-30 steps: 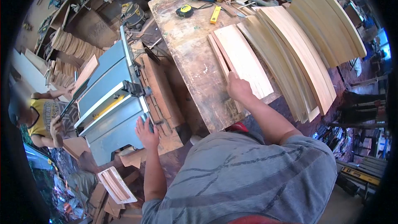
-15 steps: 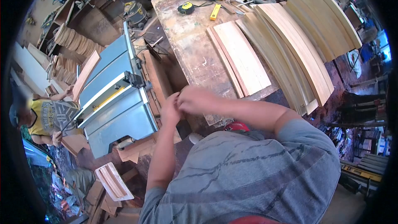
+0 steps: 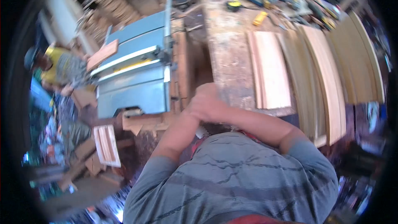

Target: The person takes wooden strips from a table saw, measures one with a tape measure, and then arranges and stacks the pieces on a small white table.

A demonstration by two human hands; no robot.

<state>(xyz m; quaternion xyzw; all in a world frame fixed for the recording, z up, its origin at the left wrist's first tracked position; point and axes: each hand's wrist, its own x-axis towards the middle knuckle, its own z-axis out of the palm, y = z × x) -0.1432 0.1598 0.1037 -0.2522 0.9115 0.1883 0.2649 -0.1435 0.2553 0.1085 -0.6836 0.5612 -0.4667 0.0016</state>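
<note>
My left hand [image 3: 195, 108] and my right hand [image 3: 210, 103] are pressed together in front of my chest, between the table saw [image 3: 137, 95] and the wooden workbench [image 3: 230, 54]. Motion smears the fingers of both, and no held object shows. Pale boards [image 3: 271, 70] lie on the bench to the right of my hands. Beside them stand curved wooden panels [image 3: 325, 79].
Across the saw at the left, a co-worker [image 3: 64, 66] has a hand near a board [image 3: 103, 54] on the saw. A tape measure [image 3: 234, 5], a yellow tool [image 3: 260, 18] and power tools lie at the bench's far end. A white-edged panel [image 3: 106, 145] is at lower left.
The view has turned, so the saw and bench appear farther right. My hands have come closer together, one over the other. The co-worker's board now lies lower, against the saw top.
</note>
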